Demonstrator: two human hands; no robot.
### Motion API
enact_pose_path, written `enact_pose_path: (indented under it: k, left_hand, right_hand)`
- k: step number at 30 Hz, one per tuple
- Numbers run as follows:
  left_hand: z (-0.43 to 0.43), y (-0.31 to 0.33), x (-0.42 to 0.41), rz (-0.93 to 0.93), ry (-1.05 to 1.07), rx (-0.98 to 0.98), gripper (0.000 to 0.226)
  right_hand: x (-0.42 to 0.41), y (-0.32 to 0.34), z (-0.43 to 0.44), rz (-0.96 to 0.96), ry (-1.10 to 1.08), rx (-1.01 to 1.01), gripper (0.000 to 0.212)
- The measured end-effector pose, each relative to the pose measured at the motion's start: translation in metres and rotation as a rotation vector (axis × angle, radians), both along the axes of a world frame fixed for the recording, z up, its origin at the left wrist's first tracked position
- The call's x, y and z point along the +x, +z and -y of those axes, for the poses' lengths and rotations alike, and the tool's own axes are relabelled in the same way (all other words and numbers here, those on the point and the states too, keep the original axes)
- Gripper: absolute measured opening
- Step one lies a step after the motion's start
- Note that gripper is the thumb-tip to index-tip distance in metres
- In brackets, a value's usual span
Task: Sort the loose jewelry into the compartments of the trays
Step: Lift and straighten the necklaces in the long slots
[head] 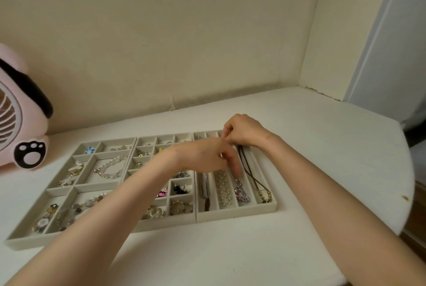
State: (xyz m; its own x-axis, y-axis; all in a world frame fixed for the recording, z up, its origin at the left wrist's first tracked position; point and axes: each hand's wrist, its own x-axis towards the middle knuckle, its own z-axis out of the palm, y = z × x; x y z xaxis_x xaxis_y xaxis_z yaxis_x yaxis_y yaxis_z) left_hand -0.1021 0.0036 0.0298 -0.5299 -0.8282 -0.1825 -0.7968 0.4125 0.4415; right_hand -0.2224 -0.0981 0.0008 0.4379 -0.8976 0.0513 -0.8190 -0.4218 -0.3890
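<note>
Pinching a dark cord necklace (250, 173), both hands (230, 147) meet above the right tray (237, 214).

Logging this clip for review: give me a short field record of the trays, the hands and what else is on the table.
trays: three grey trays side by side on white table
right tray: long slots with pearl strand, dark cord necklace
left hand: over right tray, finger pointing down
right hand: at far end, fingers pinched; item unclear
other: pink fan far left
</note>
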Motion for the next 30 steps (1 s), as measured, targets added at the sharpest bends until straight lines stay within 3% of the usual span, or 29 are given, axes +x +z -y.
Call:
enact_pose_path:
  k: [4,23,30]
  left_hand:
    - [-0.003,-0.003,-0.006,0.029,-0.092,0.101,0.042]
    - [-0.013,0.009,-0.007,0.170,-0.126,0.123,0.042]
    - [-0.016,0.016,-0.006,0.054,-0.115,0.145,0.038]
  right_hand:
    - [0.001,-0.004,0.000,-0.004,-0.015,-0.068,0.011]
    - [0.004,-0.013,0.002,0.011,-0.034,-0.207,0.008]
    - [-0.001,-0.008,0.002,0.058,-0.044,-0.165,0.008]
